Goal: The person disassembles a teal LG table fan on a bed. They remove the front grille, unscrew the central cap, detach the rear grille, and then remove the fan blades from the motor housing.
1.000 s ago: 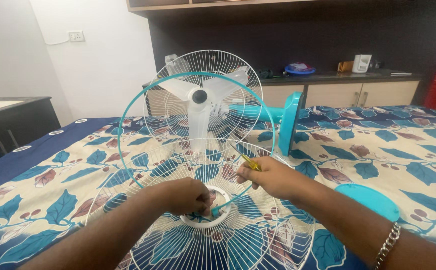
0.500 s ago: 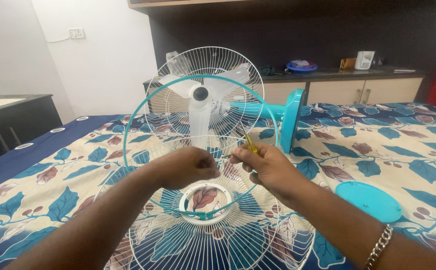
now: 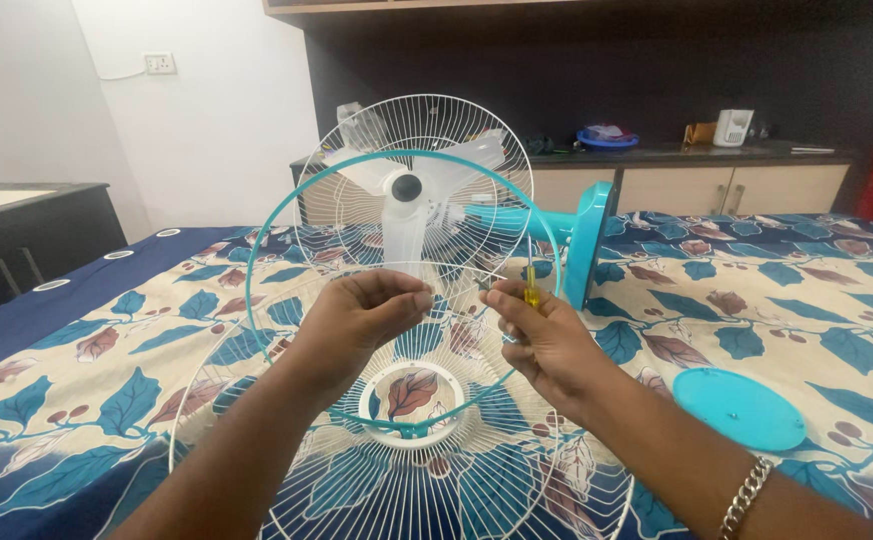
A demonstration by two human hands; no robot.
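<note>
White round wire fan guard (image 3: 396, 470) lies flat at 6 o'clock on the leaf-print bedsheet (image 3: 806, 300). Above it, left hand (image 3: 356, 320) pinches closed on something too small to identify; right hand (image 3: 546, 340) grips a yellow-handled screwdriver (image 3: 532, 292). Thin teal plastic ring (image 3: 286, 200) stands between hands and the translucent-bladed fan (image 3: 406, 190) at 12 o'clock. Teal disc (image 3: 741, 405) at 3 o'clock.

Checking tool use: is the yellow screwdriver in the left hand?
No, the yellow screwdriver sits in the right hand, beside the left hand.
</note>
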